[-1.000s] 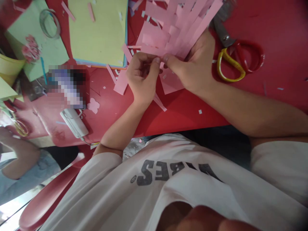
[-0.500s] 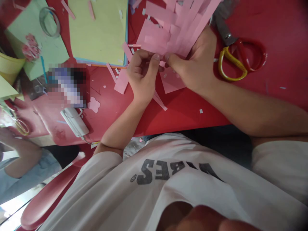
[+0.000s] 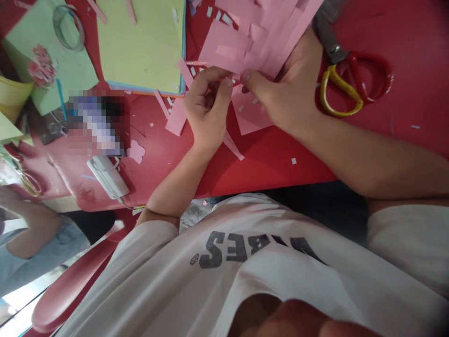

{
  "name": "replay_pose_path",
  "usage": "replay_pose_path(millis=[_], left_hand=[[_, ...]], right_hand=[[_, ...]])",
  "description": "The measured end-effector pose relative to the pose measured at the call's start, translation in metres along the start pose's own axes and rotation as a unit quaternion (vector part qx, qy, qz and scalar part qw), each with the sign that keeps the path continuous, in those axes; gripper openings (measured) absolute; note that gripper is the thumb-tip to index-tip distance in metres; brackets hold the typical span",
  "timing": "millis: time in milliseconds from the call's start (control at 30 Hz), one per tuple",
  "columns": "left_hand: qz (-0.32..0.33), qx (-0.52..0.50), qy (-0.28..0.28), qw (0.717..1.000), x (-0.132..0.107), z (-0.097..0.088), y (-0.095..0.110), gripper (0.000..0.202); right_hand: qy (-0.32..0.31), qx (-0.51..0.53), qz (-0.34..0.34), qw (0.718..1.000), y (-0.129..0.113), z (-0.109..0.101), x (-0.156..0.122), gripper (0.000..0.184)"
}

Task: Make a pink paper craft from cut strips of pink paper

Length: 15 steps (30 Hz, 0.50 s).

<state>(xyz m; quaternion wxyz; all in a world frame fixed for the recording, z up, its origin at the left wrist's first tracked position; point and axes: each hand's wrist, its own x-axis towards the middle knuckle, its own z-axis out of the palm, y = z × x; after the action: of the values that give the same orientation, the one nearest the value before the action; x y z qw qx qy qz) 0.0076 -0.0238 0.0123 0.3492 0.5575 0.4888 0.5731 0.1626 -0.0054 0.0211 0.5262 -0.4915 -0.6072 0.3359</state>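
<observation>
A piece woven from pink paper strips point(image 3: 266, 40) is held up over the red table. My right hand point(image 3: 298, 86) is closed on its lower right edge, fingers behind it and thumb in front. My left hand point(image 3: 209, 105) pinches thumb and forefinger together close to the right thumb, at the lower edge of the piece. What lies between the left fingertips is too small to make out. Below the hands rest a pink paper sheet point(image 3: 250, 117) and a thin pink strip point(image 3: 233, 147). Scissors with red and yellow handles point(image 3: 342, 86) lie right of my right hand.
A stack of coloured paper point(image 3: 140, 47) lies left, with small white bits around it. Further left are a tape roll point(image 3: 68, 28), a pink paper flower point(image 3: 41, 68), a white device point(image 3: 108, 178) and a yellow container point(image 3: 16, 98). Another person's arm point(image 3: 31, 224) is at the left edge.
The woven pink piece has shifted slightly and my right thumb has lifted a little. Both hands stay nearly in place, still close together at its lower edge.
</observation>
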Motion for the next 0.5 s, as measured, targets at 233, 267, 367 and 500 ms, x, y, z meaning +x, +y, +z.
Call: replay_pose_path(millis=[233,267,367,500], left_hand=[[0.003,-0.048,-0.005,0.999,0.003,-0.001,-0.010,0.025],[0.006,-0.047,-0.009,0.999,0.004,-0.001,-0.012,0.025],[0.009,-0.044,-0.016,0.999,0.006,-0.002,-0.013,0.028],[0.018,-0.030,-0.013,0.999,0.006,-0.002,-0.010,0.023]], right_hand=[[0.042,-0.049,-0.053,0.997,-0.001,-0.003,0.000,0.051],[0.042,-0.050,-0.051,0.997,-0.001,-0.003,0.000,0.051],[0.047,-0.035,-0.047,0.997,0.002,-0.003,0.000,0.050],[0.046,-0.038,-0.062,0.996,0.005,-0.003,0.000,0.050]])
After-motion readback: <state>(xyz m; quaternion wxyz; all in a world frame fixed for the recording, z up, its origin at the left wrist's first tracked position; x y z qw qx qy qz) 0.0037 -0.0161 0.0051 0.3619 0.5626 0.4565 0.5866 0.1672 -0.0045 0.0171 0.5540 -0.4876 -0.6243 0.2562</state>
